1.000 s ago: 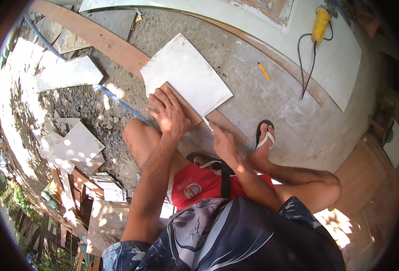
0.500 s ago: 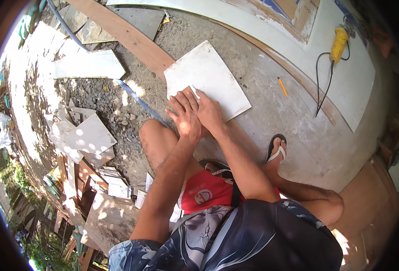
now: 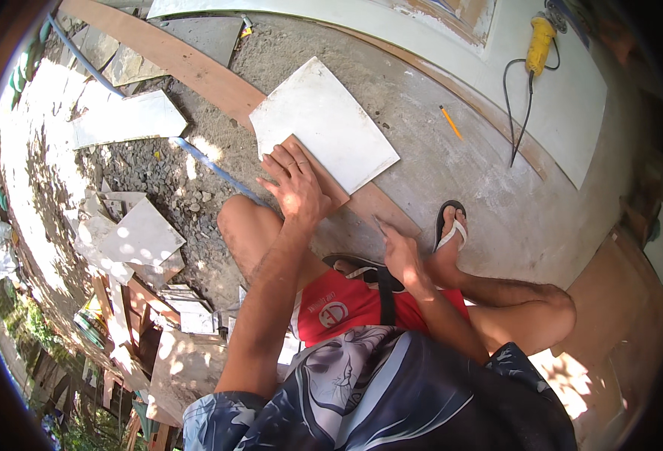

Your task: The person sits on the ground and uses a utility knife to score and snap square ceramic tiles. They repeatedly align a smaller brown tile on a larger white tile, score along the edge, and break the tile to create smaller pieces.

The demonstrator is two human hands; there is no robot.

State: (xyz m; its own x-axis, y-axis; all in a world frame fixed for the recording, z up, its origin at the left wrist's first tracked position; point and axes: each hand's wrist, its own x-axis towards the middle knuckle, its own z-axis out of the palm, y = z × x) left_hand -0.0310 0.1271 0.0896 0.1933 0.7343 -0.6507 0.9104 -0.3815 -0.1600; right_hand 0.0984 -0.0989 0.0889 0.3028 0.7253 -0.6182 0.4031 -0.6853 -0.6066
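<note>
A white tile (image 3: 335,124) with one cut-off corner lies across a long brown plank (image 3: 188,68) on the concrete. My left hand (image 3: 296,177) lies flat with spread fingers on a short brown strip (image 3: 327,180), pressing it along the tile's near left part. Closer to my body, my right hand (image 3: 402,255) is closed around a thin tool with a dark pointed tip (image 3: 379,222). Its handle is hidden in the fingers, so its exact kind cannot be told. The tip is apart from the tile, over the plank's near end.
A yellow power tool (image 3: 542,43) with a black cord rests on a large white panel (image 3: 564,98). An orange pencil (image 3: 451,122) lies right of the tile. Leftward are a cut white tile piece (image 3: 132,116), a blue hose (image 3: 211,167), gravel and stacked tile offcuts (image 3: 143,233).
My right hand has pulled back from the tile toward my body, away from my left hand. The left hand stays on the strip. The whole view has shifted slightly.
</note>
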